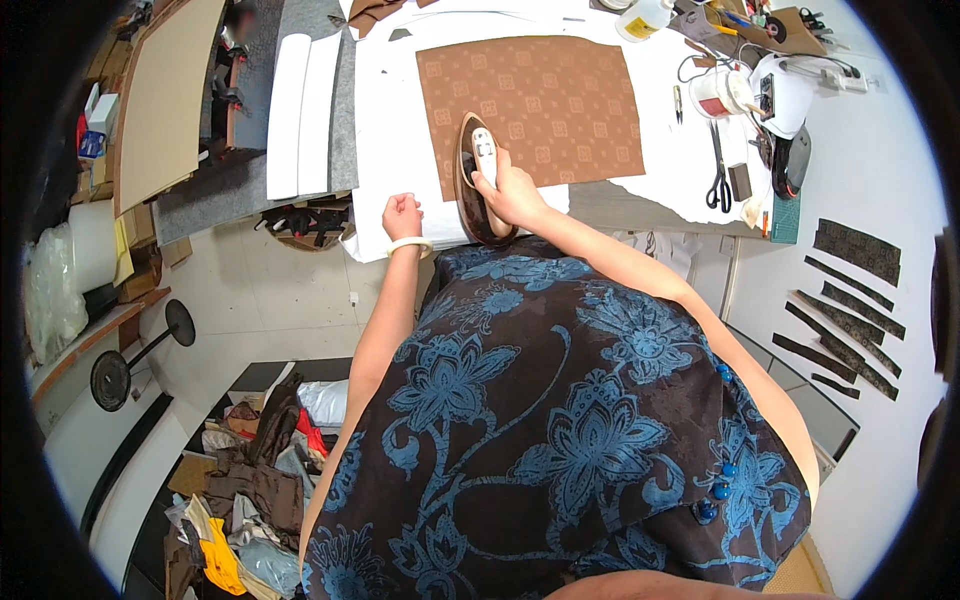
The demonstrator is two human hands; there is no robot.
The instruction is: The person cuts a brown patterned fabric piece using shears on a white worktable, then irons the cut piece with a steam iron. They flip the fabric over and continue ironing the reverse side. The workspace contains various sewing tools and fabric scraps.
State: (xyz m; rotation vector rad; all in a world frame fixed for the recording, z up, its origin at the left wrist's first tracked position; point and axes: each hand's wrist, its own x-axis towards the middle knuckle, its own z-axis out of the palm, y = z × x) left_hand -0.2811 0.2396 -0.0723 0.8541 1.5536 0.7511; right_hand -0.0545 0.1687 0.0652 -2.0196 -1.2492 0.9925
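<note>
My right hand (505,190) grips the handle of an iron (465,200) with a brown soleplate, standing on the left part of a brown patterned cloth (550,100). The cloth lies on white sheeting (385,130) over the worktable. To the iron's left, my left hand (403,212) is curled in a loose fist at the table's front edge, a pale bangle on its wrist, with nothing visible in its fingers.
White rolls (290,120) lie on grey felt at left. Scissors (717,175), a white tub (712,95), a bottle (645,18) and cords crowd the right. Cardboard (165,90), dark strips (855,250) on the wall and piled fabrics (250,480) surround the workspace.
</note>
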